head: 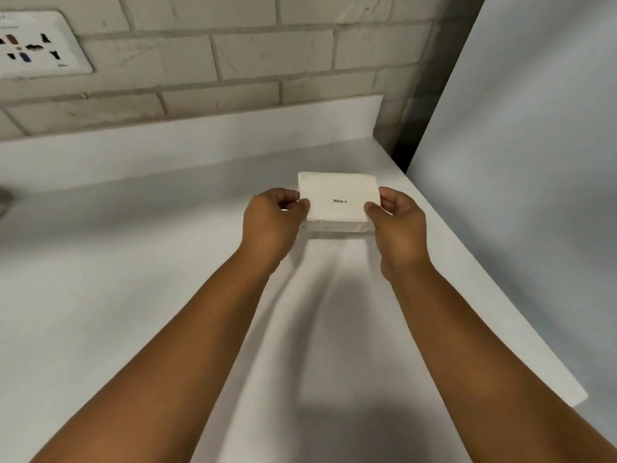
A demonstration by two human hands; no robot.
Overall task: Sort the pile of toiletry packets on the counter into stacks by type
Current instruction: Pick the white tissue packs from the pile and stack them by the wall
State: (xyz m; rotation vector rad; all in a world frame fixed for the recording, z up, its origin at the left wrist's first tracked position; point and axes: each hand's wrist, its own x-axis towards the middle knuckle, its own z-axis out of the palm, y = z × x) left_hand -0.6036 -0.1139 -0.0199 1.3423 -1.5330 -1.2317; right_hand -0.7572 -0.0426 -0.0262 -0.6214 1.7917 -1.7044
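Observation:
A white rectangular packet (337,195) with a small printed date on its top face sits at the far right of the white counter (133,262). It looks thick, perhaps a stack of white packets with edges aligned. My left hand (272,222) pinches its left end, thumb on top. My right hand (399,222) pinches its right end the same way. Whether the packet rests on the counter or hovers just above it is unclear.
A tiled wall (233,61) with a white socket plate (40,45) rises behind the counter. The counter's right edge (484,279) runs diagonally beside a pale panel (534,128). A dark object (5,198) peeks in at the left edge.

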